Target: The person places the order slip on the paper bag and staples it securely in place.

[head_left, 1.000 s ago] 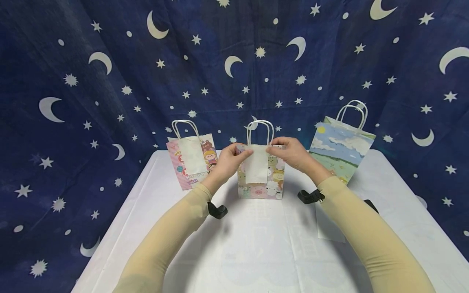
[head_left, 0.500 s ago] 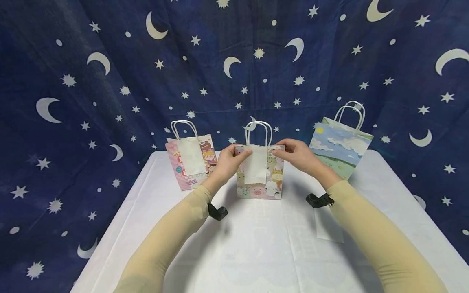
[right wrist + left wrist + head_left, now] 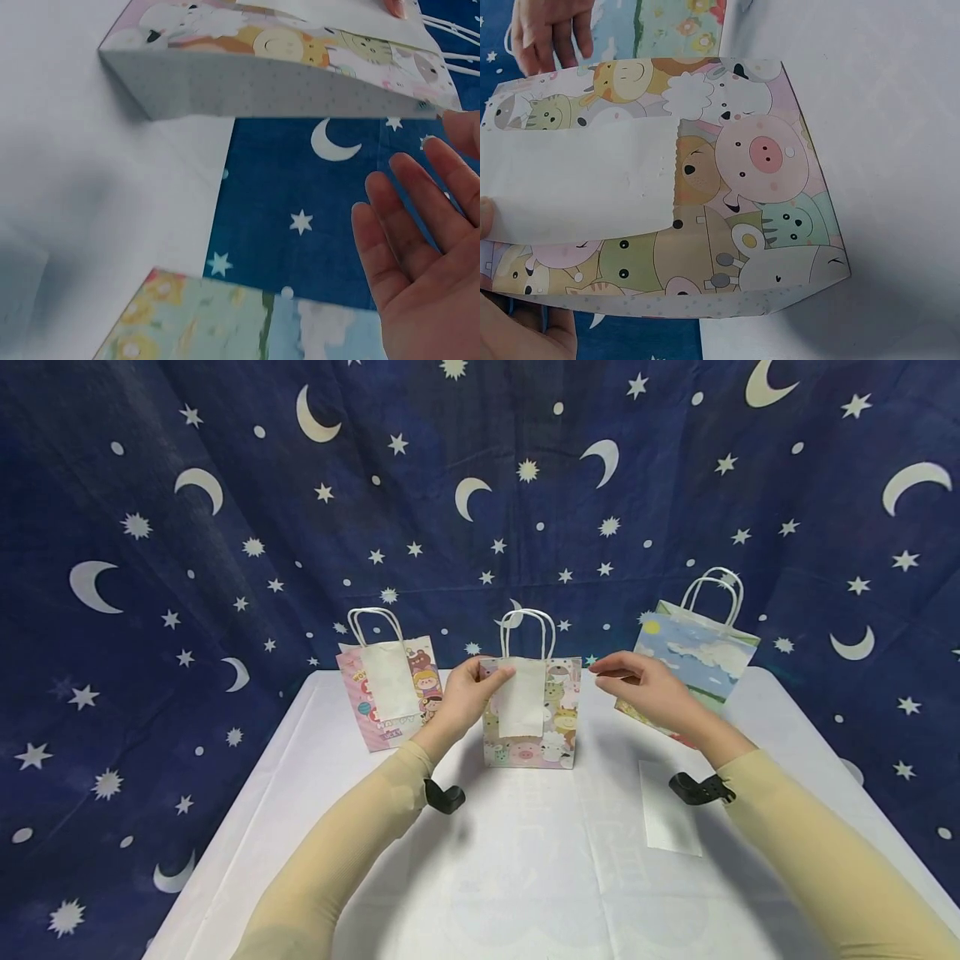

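Note:
Upright in the middle of the table stands a small paper gift bag printed with cartoon animals, its white twisted handles up. A white paper strip lies flat against its front, below the handles. My left hand pinches the bag's top left edge, the thumb pressing on the strip. In the left wrist view the thumb shows on the strip and the fingers reach behind the bag. My right hand is just right of the bag, apart from it, with relaxed fingers; the right wrist view shows its palm holding nothing.
To the left stands a pink cartoon gift bag with a white strip on its front. A landscape-print gift bag leans at the back right, behind my right hand. Another white paper strip lies on the white-covered table.
My right hand has let go of the animal bag's top right edge and moved away to the right. My left hand keeps its grip, and the bag stays in place.

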A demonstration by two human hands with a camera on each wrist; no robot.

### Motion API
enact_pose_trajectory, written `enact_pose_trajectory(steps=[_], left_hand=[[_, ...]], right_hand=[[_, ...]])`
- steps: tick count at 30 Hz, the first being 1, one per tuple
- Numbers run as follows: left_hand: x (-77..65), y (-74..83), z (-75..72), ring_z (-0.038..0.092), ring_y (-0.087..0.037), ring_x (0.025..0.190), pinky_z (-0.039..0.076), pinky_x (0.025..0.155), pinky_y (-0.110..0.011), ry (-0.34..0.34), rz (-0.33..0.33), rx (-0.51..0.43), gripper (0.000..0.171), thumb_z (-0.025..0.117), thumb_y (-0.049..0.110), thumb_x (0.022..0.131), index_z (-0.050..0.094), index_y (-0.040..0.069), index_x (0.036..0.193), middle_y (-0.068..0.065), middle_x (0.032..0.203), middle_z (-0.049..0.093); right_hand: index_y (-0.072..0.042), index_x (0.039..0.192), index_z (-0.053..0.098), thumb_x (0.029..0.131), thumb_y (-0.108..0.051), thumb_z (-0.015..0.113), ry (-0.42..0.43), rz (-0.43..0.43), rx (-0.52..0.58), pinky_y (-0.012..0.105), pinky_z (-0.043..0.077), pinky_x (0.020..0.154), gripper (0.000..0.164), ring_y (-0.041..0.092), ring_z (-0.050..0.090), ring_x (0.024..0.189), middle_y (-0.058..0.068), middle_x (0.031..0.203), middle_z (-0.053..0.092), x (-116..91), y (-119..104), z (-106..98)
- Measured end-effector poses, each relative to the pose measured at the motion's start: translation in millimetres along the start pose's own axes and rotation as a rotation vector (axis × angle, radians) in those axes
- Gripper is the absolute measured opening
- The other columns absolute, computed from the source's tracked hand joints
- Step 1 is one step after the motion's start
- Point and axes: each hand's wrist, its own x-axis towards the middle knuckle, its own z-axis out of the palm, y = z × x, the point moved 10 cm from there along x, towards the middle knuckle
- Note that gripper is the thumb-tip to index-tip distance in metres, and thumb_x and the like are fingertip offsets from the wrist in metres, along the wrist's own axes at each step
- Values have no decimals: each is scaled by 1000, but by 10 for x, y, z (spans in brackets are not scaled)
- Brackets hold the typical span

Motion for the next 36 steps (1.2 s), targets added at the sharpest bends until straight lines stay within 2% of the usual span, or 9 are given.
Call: enact_pose_trajectory(steps=[7, 15, 18, 21, 25, 28, 36], left_hand=[[-10, -27, 0, 42, -13, 62, 33, 52, -30, 13, -7, -12, 44, 76, 39, 93, 47, 12, 75, 1, 66, 42], [-14, -44, 6, 40, -13, 61, 32, 52, -30, 19, -16, -32, 45, 77, 40, 93, 45, 13, 74, 2, 66, 41], [-15, -40, 1, 40, -13, 61, 32, 52, -30, 25, -17, -34, 45, 77, 39, 93, 45, 13, 74, 2, 66, 41], [-20, -34, -3, 40, -13, 60, 31, 52, -30, 25, -18, -33, 45, 77, 39, 93, 45, 13, 74, 2, 66, 40], [-24, -31, -2, 39, -13, 59, 31, 51, -30, 20, -23, -34, 46, 76, 40, 93, 45, 13, 74, 2, 65, 40], [-23, -24, -2, 40, -13, 60, 31, 51, -29, 22, -18, -28, 46, 77, 39, 93, 44, 13, 74, 2, 65, 40], [-24, -6, 14, 41, -13, 61, 33, 52, -29, 17, -9, -25, 46, 76, 40, 93, 44, 14, 74, 1, 67, 41]], right_hand=[[-13, 135, 63, 105, -43, 58, 33, 40, -44, 30, 51, 88, 43, 25, 60, 112, 9, 133, 61, -305, 133, -205], [-14, 134, 64, 105, -45, 57, 65, 82, -102, 26, 51, 83, 43, 20, 61, 112, 10, 133, 62, -599, 383, -440], [-13, 136, 63, 105, -44, 56, 62, 103, -116, 24, 51, 83, 44, 13, 60, 111, 13, 134, 62, -679, 483, -506], [-11, 136, 62, 106, -43, 55, 56, 118, -138, 39, 51, 90, 45, 21, 58, 118, 16, 137, 59, -746, 575, -554], [-8, 136, 61, 106, -44, 55, 44, 142, -168, 69, 41, 95, 47, 45, 44, 133, 21, 143, 54, -824, 692, -593], [-6, 136, 60, 105, -45, 56, 31, 163, -194, 72, 38, 97, 49, 49, 41, 135, 24, 143, 53, -888, 787, -610], [4, 141, 52, 106, -43, 56, -28, 201, -270, 71, 41, 94, 59, 52, 44, 130, 31, 139, 52, -1125, 1079, -632]])
